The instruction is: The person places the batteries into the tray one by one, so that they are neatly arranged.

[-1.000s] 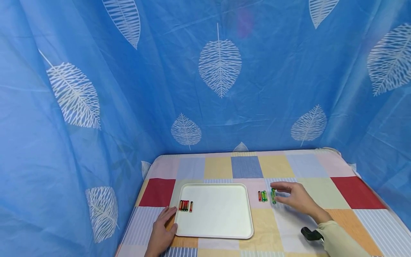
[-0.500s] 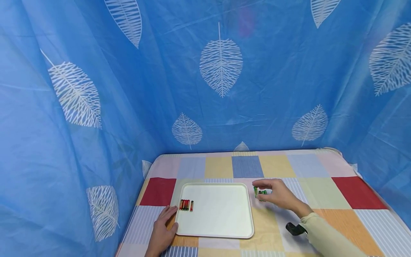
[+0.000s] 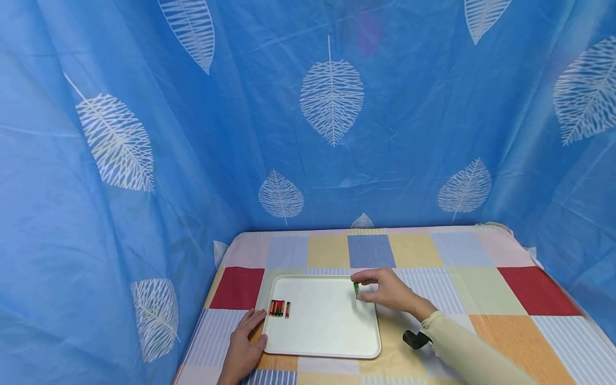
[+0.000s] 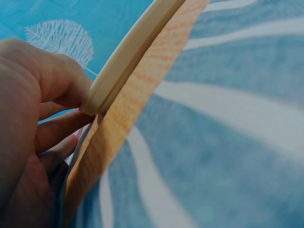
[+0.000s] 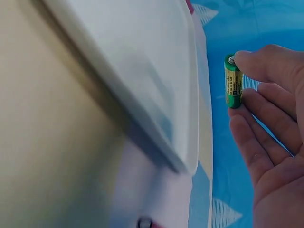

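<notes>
My right hand pinches a green battery by its two ends, between thumb and fingertips. In the head view, hand and battery are over the right end of a white tray. Several red-and-black batteries lie side by side inside the tray's left edge, with one more battery a little to their right. At the tray's left rim rests my left hand, its fingers loosely extended and its thumb touching the rim near the corner in the left wrist view.
A patchwork cloth covers the table. Blue leaf-print curtains close off the back and sides. In the right wrist view, the end of a red-and-black battery shows on the cloth beside the tray. A black wrist-camera mount hangs below the right forearm.
My right hand took hold of the green battery right of the tray and carried it left, past the other loose batteries, to over the tray. My left hand stayed put.
</notes>
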Demonstrator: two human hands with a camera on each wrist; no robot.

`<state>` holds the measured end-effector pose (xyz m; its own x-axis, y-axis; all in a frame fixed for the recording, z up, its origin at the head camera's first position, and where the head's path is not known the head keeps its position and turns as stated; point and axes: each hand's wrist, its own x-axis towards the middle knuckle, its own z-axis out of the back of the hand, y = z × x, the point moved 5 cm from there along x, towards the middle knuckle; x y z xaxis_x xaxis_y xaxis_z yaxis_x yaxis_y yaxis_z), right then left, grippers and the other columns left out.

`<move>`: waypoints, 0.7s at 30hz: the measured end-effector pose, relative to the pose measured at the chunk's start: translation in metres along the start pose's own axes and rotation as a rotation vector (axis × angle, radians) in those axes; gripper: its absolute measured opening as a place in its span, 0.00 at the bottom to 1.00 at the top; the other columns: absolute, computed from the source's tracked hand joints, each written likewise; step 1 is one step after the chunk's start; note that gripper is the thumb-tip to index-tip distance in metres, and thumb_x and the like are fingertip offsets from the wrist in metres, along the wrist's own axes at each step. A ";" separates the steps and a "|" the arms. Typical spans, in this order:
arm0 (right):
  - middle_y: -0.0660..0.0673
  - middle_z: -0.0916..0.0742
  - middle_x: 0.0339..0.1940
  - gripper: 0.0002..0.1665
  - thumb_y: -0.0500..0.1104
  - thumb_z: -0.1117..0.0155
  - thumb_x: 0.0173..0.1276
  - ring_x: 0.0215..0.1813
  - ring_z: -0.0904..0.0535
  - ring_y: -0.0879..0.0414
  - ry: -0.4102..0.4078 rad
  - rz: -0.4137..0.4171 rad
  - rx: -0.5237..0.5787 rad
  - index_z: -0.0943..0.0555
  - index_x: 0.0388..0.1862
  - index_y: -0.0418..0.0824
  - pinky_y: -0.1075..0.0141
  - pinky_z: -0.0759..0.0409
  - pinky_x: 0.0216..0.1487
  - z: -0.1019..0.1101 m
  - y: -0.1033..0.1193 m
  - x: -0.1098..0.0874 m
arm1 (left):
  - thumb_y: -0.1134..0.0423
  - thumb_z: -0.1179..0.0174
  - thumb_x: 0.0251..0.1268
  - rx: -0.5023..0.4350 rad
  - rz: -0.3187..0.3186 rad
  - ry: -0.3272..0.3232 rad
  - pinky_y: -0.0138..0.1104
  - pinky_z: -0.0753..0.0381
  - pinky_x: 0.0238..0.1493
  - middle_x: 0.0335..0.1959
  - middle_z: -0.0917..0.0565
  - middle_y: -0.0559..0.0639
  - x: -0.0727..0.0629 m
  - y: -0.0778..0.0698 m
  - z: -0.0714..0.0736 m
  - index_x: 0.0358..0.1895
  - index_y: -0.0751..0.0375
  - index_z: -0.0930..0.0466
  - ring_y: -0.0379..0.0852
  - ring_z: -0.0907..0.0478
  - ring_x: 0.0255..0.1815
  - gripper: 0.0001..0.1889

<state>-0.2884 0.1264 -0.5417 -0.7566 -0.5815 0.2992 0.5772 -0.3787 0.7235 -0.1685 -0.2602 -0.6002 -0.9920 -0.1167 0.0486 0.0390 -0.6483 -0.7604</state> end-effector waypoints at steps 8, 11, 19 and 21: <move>0.38 0.07 0.60 0.25 0.38 0.21 0.68 0.58 0.09 0.48 0.054 0.008 0.024 0.12 0.63 0.33 0.56 0.10 0.63 -0.027 0.009 0.018 | 0.72 0.30 0.65 0.002 -0.002 0.003 0.67 0.39 0.83 0.76 0.19 0.62 -0.001 -0.001 0.000 0.73 0.62 0.18 0.70 0.36 0.85 0.30; 0.38 0.07 0.60 0.25 0.37 0.22 0.68 0.58 0.09 0.48 0.079 -0.003 0.021 0.12 0.63 0.34 0.55 0.10 0.63 -0.037 0.013 0.024 | 0.72 0.30 0.65 0.003 0.000 0.004 0.68 0.39 0.83 0.76 0.19 0.62 -0.001 -0.001 0.000 0.73 0.62 0.18 0.70 0.36 0.85 0.30; 0.40 0.07 0.60 0.25 0.37 0.22 0.67 0.58 0.09 0.49 0.109 0.006 0.003 0.11 0.63 0.35 0.56 0.10 0.62 -0.063 0.025 0.040 | 0.71 0.30 0.65 0.010 0.000 0.001 0.68 0.39 0.82 0.75 0.19 0.61 0.000 -0.001 0.001 0.73 0.61 0.18 0.70 0.36 0.85 0.30; 0.40 0.07 0.61 0.25 0.37 0.22 0.67 0.58 0.09 0.50 0.119 0.010 0.006 0.11 0.63 0.35 0.56 0.10 0.63 -0.070 0.028 0.044 | 0.71 0.30 0.65 0.009 -0.002 0.000 0.68 0.39 0.82 0.75 0.19 0.61 0.001 -0.001 0.001 0.73 0.61 0.18 0.70 0.36 0.85 0.30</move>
<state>-0.2842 0.0402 -0.5519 -0.7087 -0.6669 0.2305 0.5824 -0.3684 0.7247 -0.1691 -0.2604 -0.5990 -0.9921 -0.1153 0.0499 0.0382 -0.6551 -0.7546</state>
